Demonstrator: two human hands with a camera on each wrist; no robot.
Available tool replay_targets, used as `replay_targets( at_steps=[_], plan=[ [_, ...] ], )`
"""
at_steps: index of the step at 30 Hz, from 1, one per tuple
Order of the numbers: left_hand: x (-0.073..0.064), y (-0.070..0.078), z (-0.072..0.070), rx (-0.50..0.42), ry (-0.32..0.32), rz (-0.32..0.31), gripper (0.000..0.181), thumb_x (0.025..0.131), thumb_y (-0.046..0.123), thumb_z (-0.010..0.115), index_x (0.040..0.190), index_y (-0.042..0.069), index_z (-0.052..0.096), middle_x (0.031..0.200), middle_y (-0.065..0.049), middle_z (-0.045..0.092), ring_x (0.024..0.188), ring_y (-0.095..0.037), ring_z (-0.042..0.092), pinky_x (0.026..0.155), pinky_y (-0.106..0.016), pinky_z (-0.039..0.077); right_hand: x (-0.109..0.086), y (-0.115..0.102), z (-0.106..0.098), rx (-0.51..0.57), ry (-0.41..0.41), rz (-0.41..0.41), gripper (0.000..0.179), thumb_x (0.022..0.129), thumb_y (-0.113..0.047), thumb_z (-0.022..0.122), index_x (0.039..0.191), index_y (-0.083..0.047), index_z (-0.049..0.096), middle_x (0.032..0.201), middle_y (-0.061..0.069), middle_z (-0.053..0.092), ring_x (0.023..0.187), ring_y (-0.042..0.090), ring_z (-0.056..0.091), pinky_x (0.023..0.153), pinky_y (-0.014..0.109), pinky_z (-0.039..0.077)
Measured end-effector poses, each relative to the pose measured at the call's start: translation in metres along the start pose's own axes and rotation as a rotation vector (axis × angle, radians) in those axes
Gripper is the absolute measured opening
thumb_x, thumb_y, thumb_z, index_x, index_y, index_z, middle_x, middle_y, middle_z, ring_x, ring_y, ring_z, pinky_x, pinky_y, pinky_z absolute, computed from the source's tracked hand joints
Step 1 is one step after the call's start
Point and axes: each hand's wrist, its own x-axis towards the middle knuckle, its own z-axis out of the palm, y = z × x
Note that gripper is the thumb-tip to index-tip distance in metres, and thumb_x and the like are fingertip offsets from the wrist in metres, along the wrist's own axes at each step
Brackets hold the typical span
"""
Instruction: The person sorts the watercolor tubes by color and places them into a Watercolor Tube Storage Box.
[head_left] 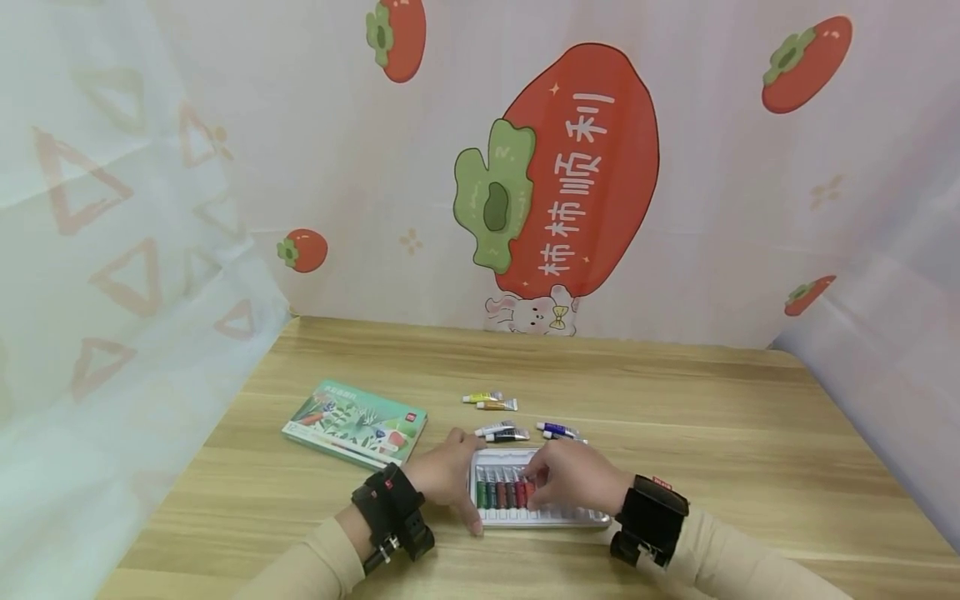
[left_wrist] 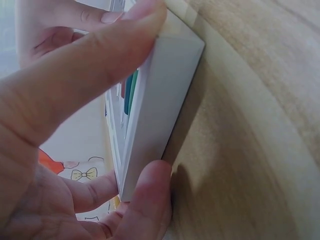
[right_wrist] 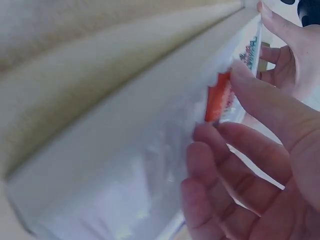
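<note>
A white plastic tray [head_left: 543, 524] lies on the table, with a row of green, brown and red paint tubes [head_left: 501, 494] in its left part. My left hand [head_left: 448, 473] grips the tray's left end, thumb at the front rim and fingers round the back corner; the left wrist view shows this end wall [left_wrist: 160, 100] close up. Over the tray's middle, my right hand [head_left: 579, 477] pinches an orange-red paint tube [right_wrist: 218, 97] at the right end of the row. The slots right of it show no tubes, and the hand covers part of them.
Behind the tray lie loose paint tubes: yellow [head_left: 482, 397], ochre [head_left: 497, 406], white [head_left: 493, 428], black [head_left: 507, 436] and blue [head_left: 557, 430], plus a dark one partly hidden by my right hand. A green printed box [head_left: 356, 422] lies left. A printed curtain [head_left: 712, 208] hangs behind the table.
</note>
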Motion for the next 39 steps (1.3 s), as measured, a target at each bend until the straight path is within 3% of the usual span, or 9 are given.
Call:
replay_targets(
  at_steps=[5, 12, 17, 20, 22, 26, 33, 39],
  plan=[
    [0.000, 0.000, 0.001, 0.004, -0.001, 0.005, 0.112, 0.055, 0.027, 0.103, 0.149, 0.002, 0.046, 0.135, -0.019, 0.044, 0.114, -0.033, 0.055, 0.101, -0.053, 0.050, 0.003, -0.003, -0.009, -0.063, -0.055, -0.029, 0.031, 0.075, -0.017, 0.090, 0.102, -0.006, 0.080, 0.071, -0.014, 0.059, 0.061, 0.003, 0.051, 0.056, 0.022, 0.045],
    [-0.002, 0.000, 0.002, -0.004, 0.004, 0.017, 0.113, 0.054, 0.025, 0.103, 0.148, 0.000, 0.045, 0.134, -0.019, 0.044, 0.115, -0.034, 0.055, 0.102, -0.054, 0.049, 0.006, 0.007, -0.026, 0.021, -0.116, -0.012, 0.026, 0.081, -0.008, 0.086, 0.106, -0.008, 0.080, 0.080, -0.010, 0.063, 0.072, 0.007, 0.055, 0.064, 0.025, 0.049],
    [-0.002, 0.002, 0.000, 0.001, 0.004, 0.007, 0.113, 0.055, 0.025, 0.103, 0.148, 0.001, 0.045, 0.133, -0.018, 0.045, 0.113, -0.032, 0.055, 0.102, -0.053, 0.049, 0.015, 0.026, -0.038, 0.036, 0.022, -0.007, 0.019, 0.086, -0.002, 0.080, 0.104, -0.007, 0.080, 0.087, -0.006, 0.068, 0.077, 0.011, 0.057, 0.067, 0.026, 0.051],
    [-0.001, 0.001, -0.001, 0.000, 0.011, 0.006, 0.113, 0.054, 0.025, 0.103, 0.148, 0.001, 0.045, 0.132, -0.018, 0.045, 0.112, -0.032, 0.055, 0.101, -0.054, 0.049, 0.021, 0.040, -0.042, 0.024, 0.125, 0.039, 0.021, 0.088, -0.001, 0.079, 0.108, -0.005, 0.079, 0.095, -0.002, 0.070, 0.081, 0.012, 0.057, 0.068, 0.026, 0.051],
    [-0.001, 0.000, 0.000, 0.007, 0.014, 0.009, 0.113, 0.053, 0.026, 0.103, 0.148, 0.001, 0.045, 0.131, -0.018, 0.046, 0.112, -0.033, 0.056, 0.100, -0.054, 0.050, 0.023, 0.048, -0.041, 0.022, 0.152, 0.083, 0.023, 0.088, -0.002, 0.078, 0.111, -0.004, 0.078, 0.098, 0.000, 0.069, 0.082, 0.012, 0.057, 0.067, 0.027, 0.051],
    [-0.001, -0.001, 0.002, 0.021, 0.012, 0.012, 0.114, 0.054, 0.028, 0.103, 0.148, 0.002, 0.045, 0.133, -0.019, 0.046, 0.114, -0.034, 0.057, 0.099, -0.054, 0.051, 0.024, 0.057, -0.037, 0.015, 0.157, 0.147, 0.024, 0.088, -0.001, 0.078, 0.112, -0.002, 0.078, 0.099, 0.001, 0.069, 0.083, 0.013, 0.058, 0.070, 0.030, 0.052],
    [-0.002, -0.001, 0.003, 0.007, 0.009, 0.016, 0.114, 0.055, 0.026, 0.103, 0.149, 0.001, 0.044, 0.135, -0.021, 0.045, 0.116, -0.036, 0.056, 0.101, -0.055, 0.049, 0.024, 0.058, -0.035, -0.015, 0.144, 0.144, 0.016, 0.089, -0.001, 0.077, 0.105, -0.003, 0.080, 0.095, 0.000, 0.069, 0.081, 0.011, 0.058, 0.071, 0.030, 0.052],
    [-0.002, -0.001, 0.001, -0.002, 0.011, 0.020, 0.114, 0.054, 0.025, 0.103, 0.149, 0.001, 0.044, 0.135, -0.021, 0.044, 0.117, -0.036, 0.055, 0.101, -0.056, 0.049, 0.026, 0.059, -0.033, -0.012, 0.136, 0.161, 0.028, 0.089, -0.002, 0.078, 0.117, 0.001, 0.076, 0.091, -0.001, 0.068, 0.080, 0.013, 0.058, 0.069, 0.030, 0.053]
  ],
)
